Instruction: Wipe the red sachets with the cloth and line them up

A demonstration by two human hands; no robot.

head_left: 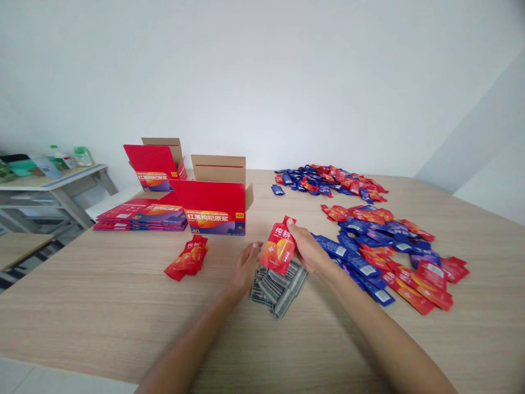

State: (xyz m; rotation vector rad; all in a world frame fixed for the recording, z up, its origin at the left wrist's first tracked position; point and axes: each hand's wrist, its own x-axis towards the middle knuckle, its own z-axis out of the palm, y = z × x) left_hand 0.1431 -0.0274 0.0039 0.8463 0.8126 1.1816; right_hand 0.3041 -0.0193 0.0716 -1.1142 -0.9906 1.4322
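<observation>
My right hand pinches a red juice pouch by its upper right edge, thumb in front. The pouch is upright and slightly tilted, its printed orange fruit facing me. Just left of it is my left hand, its fingers loosely bent and slightly apart, with nothing visible in them. A crumpled grey striped cloth lies on the table beneath the pouch. To the left, a few red pouches lie overlapped. Behind them stands an open red and purple carton, flaps raised; its inside is hidden.
Loose blue pouches and red pouches spread at the right, with a mixed pile farther back. Flattened cartons are stacked at the left, before another open carton. A side desk holds bottles.
</observation>
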